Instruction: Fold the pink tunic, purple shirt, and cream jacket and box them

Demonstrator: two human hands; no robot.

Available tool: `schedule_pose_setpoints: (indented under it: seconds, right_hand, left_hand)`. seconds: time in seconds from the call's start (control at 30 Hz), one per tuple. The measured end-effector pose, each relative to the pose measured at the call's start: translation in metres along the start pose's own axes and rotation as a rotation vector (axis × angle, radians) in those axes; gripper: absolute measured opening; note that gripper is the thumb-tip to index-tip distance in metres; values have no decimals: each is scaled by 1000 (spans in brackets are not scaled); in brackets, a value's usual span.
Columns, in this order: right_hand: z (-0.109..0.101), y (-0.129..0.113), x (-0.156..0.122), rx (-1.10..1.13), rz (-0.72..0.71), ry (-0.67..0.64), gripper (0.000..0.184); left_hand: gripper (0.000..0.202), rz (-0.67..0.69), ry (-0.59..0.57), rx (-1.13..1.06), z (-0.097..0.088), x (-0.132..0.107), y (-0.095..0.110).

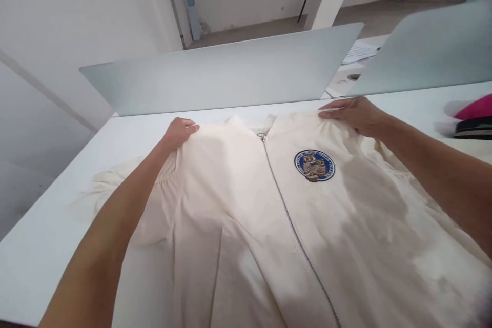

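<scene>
Currently, the cream jacket [238,200] lies front-up on the white table [46,225], zipper [286,210] closed and collar at the far side. The left hand [179,133] pinches the fabric at one shoulder, fingers curled tight on it. The right hand [355,115] lies flat on the other shoulder, fingers extended. A frosted divider [215,77] stands just behind the jacket; a pink item [476,107] lies at the table's right edge.

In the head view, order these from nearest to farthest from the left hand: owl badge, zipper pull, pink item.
From the left hand:
1. Zipper pull, at the jacket collar.
2. Owl badge, on the chest.
3. Pink item, far right.
</scene>
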State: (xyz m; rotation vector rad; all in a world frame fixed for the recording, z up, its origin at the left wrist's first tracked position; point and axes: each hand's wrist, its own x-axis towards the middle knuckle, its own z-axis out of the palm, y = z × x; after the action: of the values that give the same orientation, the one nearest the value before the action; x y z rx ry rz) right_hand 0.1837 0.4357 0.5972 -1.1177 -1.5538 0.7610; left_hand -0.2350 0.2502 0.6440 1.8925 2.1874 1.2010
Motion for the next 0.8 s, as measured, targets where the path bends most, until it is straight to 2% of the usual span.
schedule_pose_setpoints:
  seconds: [0.07, 0.23, 0.33, 0.4, 0.47, 0.53, 0.63, 0.7, 0.8]
  right_hand:
    - [-9, -16, -6, 117, 28, 78, 19]
    - [-28, -42, -12, 235, -160, 201, 14]
    - [-22, -40, 1, 231, -189, 207, 14]
    - [-7, -32, 14, 105, -184, 204, 16]
    - [11, -19, 26, -168, -143, 167, 22]
    - [27, -3, 33, -438, -88, 82, 32]
    - [36, 19, 37, -588, -66, -21, 44]
    - [30, 31, 36, -609, -79, -26, 45]
    - [16, 39, 33, -693, -44, -17, 45]
  left_hand:
    - [37, 83, 88, 34, -15, -1, 10]
    - [32, 156, 297, 167, -47, 8, 35]
    - [34, 168, 356, 339, -48, 28, 38]
    - [38, 127, 369, 511, -37, 43, 33]
    - [43, 71, 331, 654, -19, 55, 22]
    - [48, 44, 232, 731, 1, 59, 7]
    - [62, 17, 62, 746, 19, 52, -19]
    - [65, -39, 27, 684, 17, 43, -32]
    - [57, -96, 37, 481, -2, 24, -42]
